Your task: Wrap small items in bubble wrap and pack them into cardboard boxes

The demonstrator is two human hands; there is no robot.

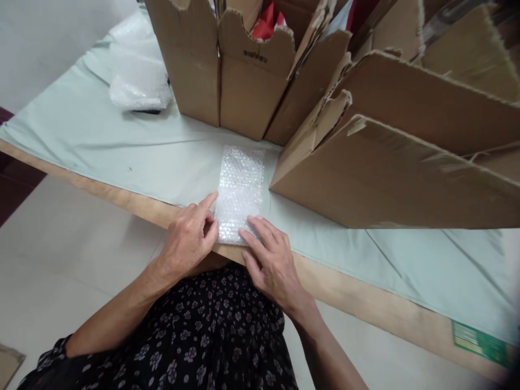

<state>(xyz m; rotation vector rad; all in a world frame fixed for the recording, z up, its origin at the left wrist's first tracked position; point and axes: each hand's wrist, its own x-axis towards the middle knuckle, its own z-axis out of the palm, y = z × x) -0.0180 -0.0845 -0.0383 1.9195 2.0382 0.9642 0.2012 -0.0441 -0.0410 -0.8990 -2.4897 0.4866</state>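
A flat rectangular piece of bubble wrap (pixel 240 189) lies on the cloth-covered table, its near end at the wooden edge. My left hand (pixel 189 235) is at its left side, index finger and thumb apart and touching that edge. The fingers of my right hand (pixel 273 254) are spread and rest on the near right corner of the wrap. Neither hand grips it. Whether anything is inside the wrap cannot be made out.
Cardboard boxes (pixel 244 86) with cut tops stand behind the wrap, and a large cardboard box (pixel 390 179) stands to the right. More bubble wrap (pixel 140 76) is piled at the back left. A green printed board (pixel 479 342) lies at the table's right front edge.
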